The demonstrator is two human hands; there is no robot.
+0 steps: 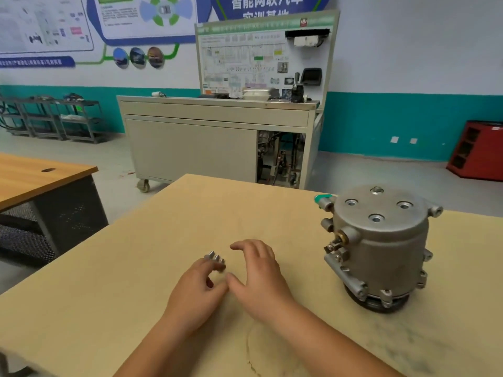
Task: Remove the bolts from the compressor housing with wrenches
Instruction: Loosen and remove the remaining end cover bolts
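Reaching in from 6 o'clock with both bare forearms. Curling left hand (196, 289) fingers toward 12 o'clock, tips at bolts (215, 259), grip unclear. Holding right hand (261, 276) palm-down at its 3 o'clock, fingers spread, relaxed, thumb just beside left hand.

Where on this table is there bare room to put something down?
Bare: the table's left side, from its edge to the left hand; the far strip beyond both hands, left of the compressor housing; the near right corner before the housing. Crowded: the middle, with the right hand and bolts.
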